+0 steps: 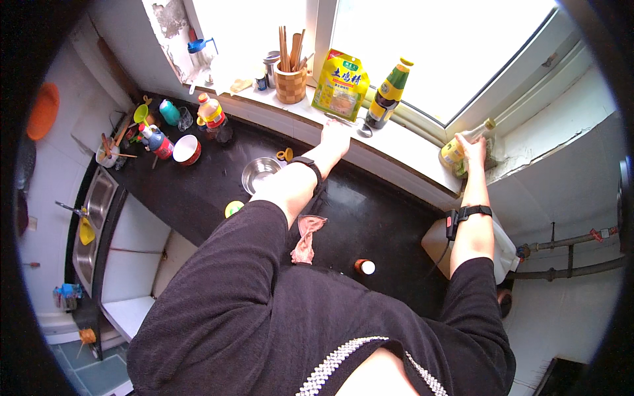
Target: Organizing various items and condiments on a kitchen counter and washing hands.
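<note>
My right hand (474,147) is wrapped around a clear bottle with a yellow label (451,152), tilted at the right end of the windowsill. My left hand (336,139) is at the front edge of the white windowsill (391,151), just below a yellow seasoning pouch (342,84). Its fingertips are partly hidden, so I cannot tell whether they hold anything. A thin dark utensil (365,130) lies close to those fingers. Right of the pouch stands a dark sauce bottle with a yellow cap (387,95). Greenish plastic packaging (488,157) sits behind my right hand.
A wooden chopstick holder (291,85) stands on the sill. On the black counter (356,218) are a steel bowl (258,173), a pinkish cloth (308,237), a small white-capped jar (365,267) and a red-and-white bowl (187,150). A white plastic container (502,242) is beside my right forearm.
</note>
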Demonstrator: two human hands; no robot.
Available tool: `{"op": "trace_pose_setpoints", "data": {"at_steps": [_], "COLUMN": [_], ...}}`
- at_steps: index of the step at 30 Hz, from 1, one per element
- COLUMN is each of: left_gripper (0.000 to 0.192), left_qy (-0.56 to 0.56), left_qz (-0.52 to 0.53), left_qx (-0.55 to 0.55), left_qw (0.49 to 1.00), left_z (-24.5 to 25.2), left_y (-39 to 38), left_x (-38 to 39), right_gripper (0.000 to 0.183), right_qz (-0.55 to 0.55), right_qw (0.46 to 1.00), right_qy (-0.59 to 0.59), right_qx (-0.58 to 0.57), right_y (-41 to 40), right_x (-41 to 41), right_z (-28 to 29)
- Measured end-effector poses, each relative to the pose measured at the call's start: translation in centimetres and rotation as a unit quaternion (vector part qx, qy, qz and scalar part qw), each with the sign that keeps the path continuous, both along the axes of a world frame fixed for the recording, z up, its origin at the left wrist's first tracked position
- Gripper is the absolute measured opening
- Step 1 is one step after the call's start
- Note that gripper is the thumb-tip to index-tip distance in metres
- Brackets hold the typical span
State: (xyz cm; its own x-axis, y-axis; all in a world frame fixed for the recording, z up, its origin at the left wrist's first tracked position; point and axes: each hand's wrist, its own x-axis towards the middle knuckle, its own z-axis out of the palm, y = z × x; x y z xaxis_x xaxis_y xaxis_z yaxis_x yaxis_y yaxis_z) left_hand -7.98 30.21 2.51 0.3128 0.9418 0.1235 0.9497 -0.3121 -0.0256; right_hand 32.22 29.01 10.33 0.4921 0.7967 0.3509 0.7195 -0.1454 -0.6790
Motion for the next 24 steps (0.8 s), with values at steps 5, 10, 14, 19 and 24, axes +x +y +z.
{"op": "trace_pose_setpoints", "data": {"at_steps": [5,10,14,19,24], "left_gripper": [0.025,0.029,0.03,0.035,0.034], "left_qy": [-0.026,-0.001,0.024,0.064,0.115], "left_qz": [-0.005,0.014,-0.023,-0.055,-0.026], "left_qx": [0.08,0.078,0.053,0.025,-0.027], "left_qw": [0.996,0.997,0.998,0.996,0.993], "left_z": [-1.8,-3.7,-2.0,-0.6,1.0], "left_y": [0.7,1.3,0.5,-0.3,-1.2], "left_x": [-0.2,-1.5,-0.1,-0.8,-0.6], "right_gripper": [0.085,0.043,0.062,0.077,0.063], "right_qz": [-0.078,-0.022,0.083,0.279,0.136], "right_qw": [0.99,0.948,0.994,0.949,0.99], "right_qy": [-0.036,-0.066,-0.019,0.144,0.017], "right_qx": [0.111,0.31,-0.061,-0.035,0.044], "right_y": [-2.5,-3.5,-0.4,5.8,7.5], "right_x": [-3.1,-12.8,-18.1,-23.1,-24.8], "right_z": [3.0,6.5,5.4,3.8,3.1]}}
